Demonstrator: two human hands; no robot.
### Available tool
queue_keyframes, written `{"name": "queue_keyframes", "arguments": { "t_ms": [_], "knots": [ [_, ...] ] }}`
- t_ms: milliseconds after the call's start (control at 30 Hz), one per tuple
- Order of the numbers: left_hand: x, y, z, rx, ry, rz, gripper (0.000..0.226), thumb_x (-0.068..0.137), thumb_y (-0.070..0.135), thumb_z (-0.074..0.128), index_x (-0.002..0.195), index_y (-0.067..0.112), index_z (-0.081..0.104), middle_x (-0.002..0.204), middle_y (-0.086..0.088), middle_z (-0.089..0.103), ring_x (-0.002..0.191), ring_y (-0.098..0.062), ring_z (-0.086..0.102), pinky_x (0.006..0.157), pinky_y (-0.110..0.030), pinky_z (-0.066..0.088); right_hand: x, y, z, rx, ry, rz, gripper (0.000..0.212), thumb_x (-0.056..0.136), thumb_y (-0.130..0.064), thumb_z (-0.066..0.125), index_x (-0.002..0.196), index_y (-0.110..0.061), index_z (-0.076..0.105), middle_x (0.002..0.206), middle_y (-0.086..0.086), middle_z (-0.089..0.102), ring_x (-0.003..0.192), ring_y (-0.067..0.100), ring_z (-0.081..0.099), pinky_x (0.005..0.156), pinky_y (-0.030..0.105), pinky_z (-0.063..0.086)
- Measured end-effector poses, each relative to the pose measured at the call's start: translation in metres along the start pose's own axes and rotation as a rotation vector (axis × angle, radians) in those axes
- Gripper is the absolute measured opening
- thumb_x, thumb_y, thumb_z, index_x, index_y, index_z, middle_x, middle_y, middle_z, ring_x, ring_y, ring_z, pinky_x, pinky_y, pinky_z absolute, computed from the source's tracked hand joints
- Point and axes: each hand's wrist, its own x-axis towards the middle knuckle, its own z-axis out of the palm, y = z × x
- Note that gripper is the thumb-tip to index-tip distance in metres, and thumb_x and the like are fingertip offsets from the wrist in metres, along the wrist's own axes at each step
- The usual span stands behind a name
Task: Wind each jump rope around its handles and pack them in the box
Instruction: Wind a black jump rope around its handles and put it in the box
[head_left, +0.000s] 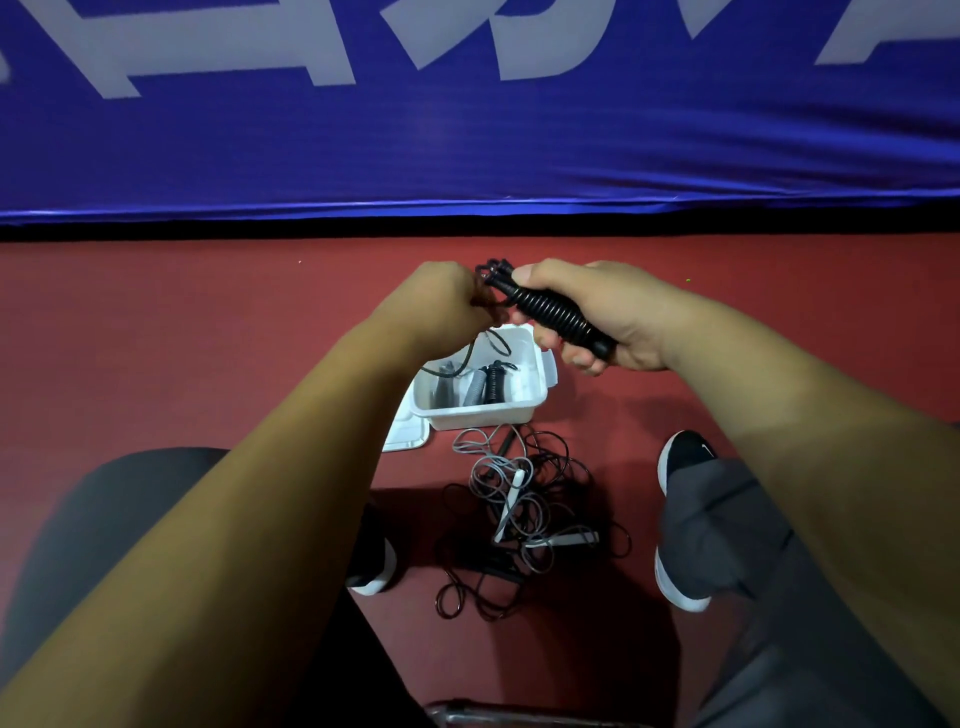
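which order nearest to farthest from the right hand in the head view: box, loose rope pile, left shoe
1. Box: on the floor just below and left of the right hand, which grips the wound black rope.
2. Rope pile: on the floor, on the person's side of the box.
3. Left shoe: lower left, beyond the pile.

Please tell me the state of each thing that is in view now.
black jump rope: mostly wound around its handles, one strand hanging loose.
right hand: grips the wound handles.
left hand: holds the loose strand.
box: open.
packed ropes: wound, inside the box.
lid: off, beside the box.
loose ropes: tangled, unwound.
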Motion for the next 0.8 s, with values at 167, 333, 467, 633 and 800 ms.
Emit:
{"name": "queue_keyframes", "arguments": {
  "t_ms": [167, 333, 467, 633, 800],
  "knots": [
    [0.002, -0.007, -0.006, -0.016, -0.014, -0.006, 0.025, 0.081, 0.001, 0.066, 0.066, 0.020, 0.070, 0.059, -0.002, 0.068, 0.053, -0.016, 0.061, 0.052, -0.027, 0.047, -0.006, 0.002, 0.006, -0.012, -0.189, 0.012, 0.048, 0.106, -0.050, 0.055, 0.104, -0.006, 0.073, 0.067, 0.009, 0.064, 0.047, 0.019, 0.053, 0.049, 0.027, 0.046],
    [-0.004, -0.008, -0.010, -0.406, -0.040, -0.008, 0.005, 0.087, 0.009, 0.082, 0.083, 0.012, 0.080, 0.072, -0.009, 0.074, 0.055, -0.009, 0.063, 0.055, -0.019, 0.050, -0.005, 0.010, 0.010, -0.121, -0.324, 0.070, 0.047, 0.109, -0.045, 0.052, 0.109, -0.003, 0.073, 0.073, 0.014, 0.070, 0.052, 0.016, 0.058, 0.047, 0.026, 0.050],
    [-0.006, 0.000, -0.012, -0.549, -0.058, 0.008, 0.007, 0.083, 0.007, 0.085, 0.084, 0.008, 0.079, 0.077, -0.015, 0.077, 0.065, -0.017, 0.071, 0.067, -0.027, 0.060, -0.002, 0.013, 0.009, -0.221, -0.383, 0.113, 0.038, 0.107, -0.044, 0.058, 0.121, -0.011, 0.070, 0.098, 0.022, 0.079, 0.055, 0.018, 0.052, 0.041, 0.021, 0.040],
    [-0.008, 0.010, -0.017, -0.425, 0.063, 0.100, 0.009, 0.082, 0.011, 0.087, 0.084, 0.012, 0.078, 0.078, -0.008, 0.077, 0.077, -0.029, 0.076, 0.079, -0.043, 0.064, 0.006, 0.019, 0.002, -0.302, -0.291, 0.071, 0.022, 0.108, -0.038, 0.060, 0.109, -0.017, 0.063, 0.091, 0.013, 0.074, 0.059, 0.018, 0.053, 0.045, 0.024, 0.037],
    [-0.006, 0.009, -0.018, -0.164, 0.121, 0.258, 0.010, 0.085, 0.015, 0.083, 0.087, 0.020, 0.074, 0.086, 0.008, 0.075, 0.077, -0.009, 0.069, 0.072, -0.033, 0.058, 0.015, 0.021, -0.004, -0.375, -0.117, 0.057, 0.031, 0.108, -0.041, 0.058, 0.113, -0.011, 0.062, 0.083, 0.009, 0.071, 0.057, 0.017, 0.059, 0.045, 0.025, 0.041]
  ]
}}
